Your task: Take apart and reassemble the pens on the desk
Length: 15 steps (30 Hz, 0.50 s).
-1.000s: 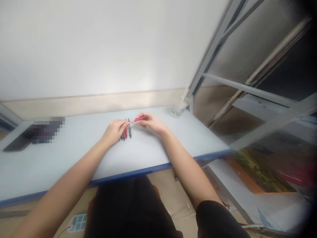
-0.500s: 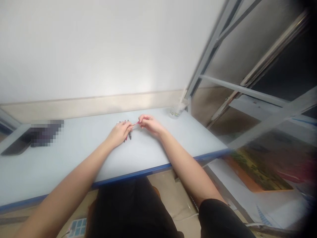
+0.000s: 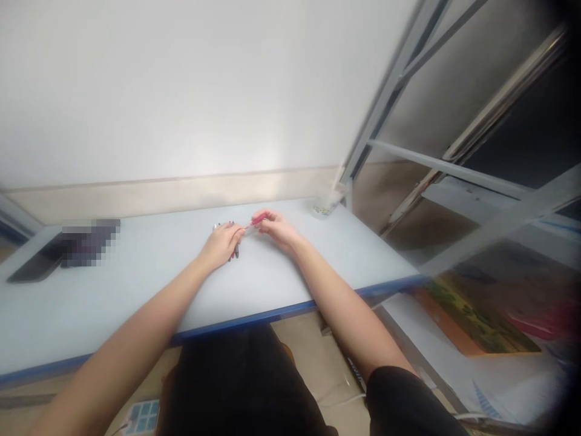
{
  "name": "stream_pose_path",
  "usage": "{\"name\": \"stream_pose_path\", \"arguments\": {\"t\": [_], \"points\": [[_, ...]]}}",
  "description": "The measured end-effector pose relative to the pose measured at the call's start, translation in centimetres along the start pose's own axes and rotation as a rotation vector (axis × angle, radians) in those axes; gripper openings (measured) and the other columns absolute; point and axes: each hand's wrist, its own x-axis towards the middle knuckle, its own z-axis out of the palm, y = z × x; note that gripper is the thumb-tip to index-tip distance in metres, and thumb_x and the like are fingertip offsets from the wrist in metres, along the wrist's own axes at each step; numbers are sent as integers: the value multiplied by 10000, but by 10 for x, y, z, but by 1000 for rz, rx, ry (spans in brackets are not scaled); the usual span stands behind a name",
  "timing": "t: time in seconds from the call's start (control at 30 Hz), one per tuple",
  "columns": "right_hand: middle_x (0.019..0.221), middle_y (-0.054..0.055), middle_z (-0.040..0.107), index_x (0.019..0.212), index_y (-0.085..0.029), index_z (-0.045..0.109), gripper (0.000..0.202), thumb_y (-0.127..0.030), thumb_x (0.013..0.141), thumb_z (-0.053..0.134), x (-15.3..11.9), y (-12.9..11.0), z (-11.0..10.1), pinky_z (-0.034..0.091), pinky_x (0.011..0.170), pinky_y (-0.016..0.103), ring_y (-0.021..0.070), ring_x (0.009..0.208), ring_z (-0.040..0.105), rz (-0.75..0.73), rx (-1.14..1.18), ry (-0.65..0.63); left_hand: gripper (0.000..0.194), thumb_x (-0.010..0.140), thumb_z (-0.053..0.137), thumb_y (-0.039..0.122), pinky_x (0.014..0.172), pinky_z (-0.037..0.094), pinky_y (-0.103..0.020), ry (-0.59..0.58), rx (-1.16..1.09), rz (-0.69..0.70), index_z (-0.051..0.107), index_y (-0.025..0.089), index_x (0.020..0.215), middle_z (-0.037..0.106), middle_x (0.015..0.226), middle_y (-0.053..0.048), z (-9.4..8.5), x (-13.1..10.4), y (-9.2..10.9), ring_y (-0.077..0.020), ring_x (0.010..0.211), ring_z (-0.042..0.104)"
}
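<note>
Near the middle of the table, my left hand (image 3: 222,242) is closed over several slim pens (image 3: 236,251). Their dark and reddish ends stick out beyond the fingers and below the palm. My right hand (image 3: 275,227), just to the right, pinches a small pinkish-red thing (image 3: 259,218). From it a thin pinkish strip runs to the fingertips of my left hand; blur hides its exact kind. The hands are close together but apart.
A dark phone-like slab (image 3: 36,263) and a blurred-out dark object lie at the left on the pale table (image 3: 272,281). A clear cup (image 3: 323,208) stands at the back right. A metal frame (image 3: 385,97) rises along the right side, beside low shelving.
More of the pinkish-red thing shows in my right hand, and it is tilted upward. My left hand stays over the pens. The view has shifted slightly.
</note>
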Motion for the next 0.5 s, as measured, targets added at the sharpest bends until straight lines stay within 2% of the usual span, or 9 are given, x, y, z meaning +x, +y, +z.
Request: {"name": "stream_pose_path", "arguments": {"t": [0.13,0.27,0.37,0.5], "points": [[923,34,737,931,-198,763,313,-265,645,872,-1,-1,1,500,716,289,171,853,650,4,-12,-39,333,1117,347,368,981,430,-429,24,-34,-10,586,246,919,729,879,-51,-4,-2,2,-276,946,620],[863,35,740,858,-193,757,369,-412,640,958,1,1,2,511,723,304,168,812,644,-12,1,-22,351,1109,360,376,958,443,-435,11,-46,-5,570,246,859,707,829,-54,-9,-4,4,-279,928,620],[843,44,759,825,-192,764,390,-429,609,985,2,3,3,513,752,318,174,816,649,-50,4,31,354,1101,363,368,949,451,-442,26,-50,-4,573,249,842,703,793,-50,-11,-4,5,-279,899,613],[839,46,778,835,-196,781,366,-423,632,985,2,2,4,523,803,345,167,782,648,-107,-1,42,382,1093,362,392,924,478,-415,73,-110,-10,586,246,820,690,741,-50,-18,-5,10,-266,888,626]]}}
